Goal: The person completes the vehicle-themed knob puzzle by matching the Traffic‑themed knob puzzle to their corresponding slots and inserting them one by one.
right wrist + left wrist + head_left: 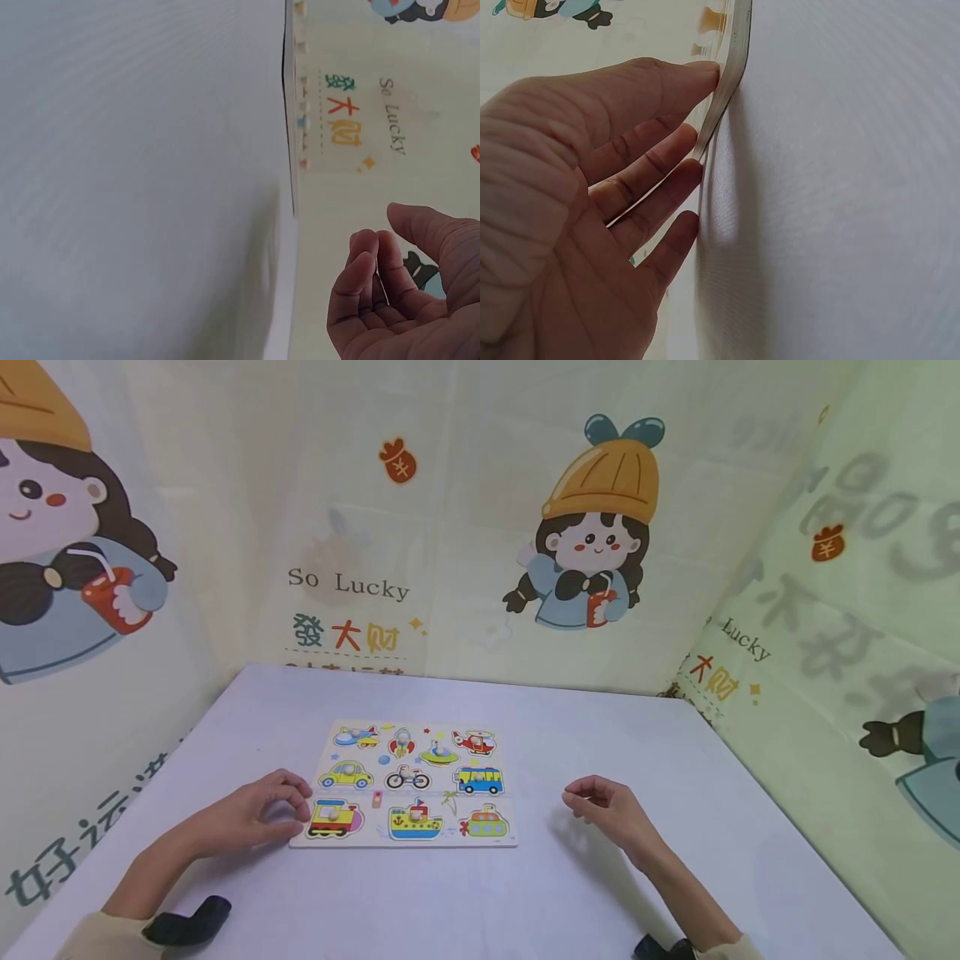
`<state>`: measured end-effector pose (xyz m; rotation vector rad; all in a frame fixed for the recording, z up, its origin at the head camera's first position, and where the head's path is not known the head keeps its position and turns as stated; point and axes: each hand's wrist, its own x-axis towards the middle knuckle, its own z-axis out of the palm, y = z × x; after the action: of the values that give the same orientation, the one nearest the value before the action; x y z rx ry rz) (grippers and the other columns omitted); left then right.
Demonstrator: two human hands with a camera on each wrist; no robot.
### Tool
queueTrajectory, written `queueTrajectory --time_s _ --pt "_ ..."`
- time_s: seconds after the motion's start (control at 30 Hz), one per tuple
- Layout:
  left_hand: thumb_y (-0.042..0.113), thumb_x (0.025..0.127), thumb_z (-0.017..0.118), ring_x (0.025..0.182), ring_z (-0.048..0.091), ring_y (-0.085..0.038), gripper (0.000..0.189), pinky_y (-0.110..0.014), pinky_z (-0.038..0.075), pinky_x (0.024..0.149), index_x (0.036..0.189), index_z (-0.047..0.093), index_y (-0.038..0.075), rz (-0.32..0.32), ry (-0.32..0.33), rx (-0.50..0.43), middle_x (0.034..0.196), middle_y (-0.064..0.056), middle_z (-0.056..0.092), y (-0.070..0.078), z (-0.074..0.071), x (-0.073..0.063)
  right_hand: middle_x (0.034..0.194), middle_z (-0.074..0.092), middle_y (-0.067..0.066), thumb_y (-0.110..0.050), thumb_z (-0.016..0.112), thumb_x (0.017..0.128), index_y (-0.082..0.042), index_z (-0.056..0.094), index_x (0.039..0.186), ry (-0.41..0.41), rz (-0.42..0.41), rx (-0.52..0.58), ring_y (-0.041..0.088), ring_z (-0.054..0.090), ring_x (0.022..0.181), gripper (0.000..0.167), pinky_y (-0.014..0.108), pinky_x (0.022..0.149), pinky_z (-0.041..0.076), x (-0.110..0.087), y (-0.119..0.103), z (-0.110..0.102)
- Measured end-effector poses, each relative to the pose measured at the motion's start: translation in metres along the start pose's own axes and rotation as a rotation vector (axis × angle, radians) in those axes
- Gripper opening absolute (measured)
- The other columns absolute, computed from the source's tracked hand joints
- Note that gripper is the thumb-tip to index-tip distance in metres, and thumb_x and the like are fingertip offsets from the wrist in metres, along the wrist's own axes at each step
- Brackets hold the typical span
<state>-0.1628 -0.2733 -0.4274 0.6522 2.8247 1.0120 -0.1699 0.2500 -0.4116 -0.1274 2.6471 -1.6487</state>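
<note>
A wooden peg puzzle board (375, 842) lies flat on the table, its vehicle pieces in place. A yellow car (346, 775), a bicycle (408, 778), a blue bus (479, 781), a train (333, 819) and a ship (416, 821) are among them. Along the board's left edge, my left hand (251, 814) rests with thumb and fingertips touching the side. The left wrist view shows that thumb (697, 75) against the edge, the fingers loosely extended. My right hand (603, 810) hovers above the table to the right of the board, fingers loosely bent around nothing.
The white table (600, 727) is bounded at the back and sides by a cream curtain (465, 527) printed with cartoon figures and lettering. Black straps (187, 922) sit at both wrists, beside the light sleeves.
</note>
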Motion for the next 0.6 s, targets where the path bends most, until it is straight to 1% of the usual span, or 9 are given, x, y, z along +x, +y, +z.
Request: queueTrajectory --time_s 0.1,0.2,0.3,0.47,0.6 --pt "0.019 0.084 0.084 0.122 0.052 -0.038 0.017 -0.067 0.041 0.106 0.091 0.069 0.024 0.013 -0.001 0.001 0.122 -0.005 0.057 0.000 0.000 0.000 0.103 0.072 0.012 -0.028 0.078 0.092 -0.004 0.069 0.112 0.014 0.032 -0.016 0.022 0.067 0.090 0.032 0.026 0.073 0.054 -0.003 0.004 -0.008" --pt "0.019 0.085 0.084 0.122 0.052 -0.039 0.017 -0.068 0.042 0.106 0.091 0.069 0.024 0.018 0.000 0.007 0.123 -0.005 0.057 0.000 -0.001 0.000 0.103 0.072 0.009 -0.029 0.077 0.093 -0.004 0.068 0.114 0.025 0.054 -0.036 0.020 0.066 0.089 0.034 0.027 0.071 0.054 -0.006 0.008 -0.015" --pt "0.019 0.084 0.084 0.123 0.052 -0.038 0.017 -0.066 0.042 0.106 0.090 0.068 0.025 0.005 0.004 0.009 0.123 -0.004 0.058 0.000 -0.001 0.000 0.102 0.072 0.009 -0.029 0.076 0.094 -0.003 0.068 0.115 0.027 0.058 -0.055 0.020 0.066 0.088 0.035 0.027 0.072 0.056 -0.009 0.012 -0.022" --pt "0.018 0.084 0.084 0.121 0.053 -0.040 0.018 -0.068 0.042 0.105 0.091 0.068 0.022 0.028 0.008 0.016 0.123 -0.006 0.058 -0.001 0.000 0.000 0.097 0.071 0.010 -0.028 0.075 0.094 -0.001 0.068 0.115 0.036 0.073 -0.068 0.020 0.066 0.082 0.034 0.027 0.071 0.056 -0.011 0.022 -0.034" --pt "0.018 0.084 0.084 0.121 0.053 -0.039 0.018 -0.068 0.042 0.105 0.091 0.068 0.022 0.029 0.010 0.013 0.123 -0.006 0.057 -0.001 0.001 -0.001 0.099 0.072 0.009 -0.028 0.075 0.095 -0.001 0.068 0.115 0.051 0.056 -0.106 0.016 0.067 0.086 0.035 0.025 0.075 0.055 -0.013 0.027 -0.043"
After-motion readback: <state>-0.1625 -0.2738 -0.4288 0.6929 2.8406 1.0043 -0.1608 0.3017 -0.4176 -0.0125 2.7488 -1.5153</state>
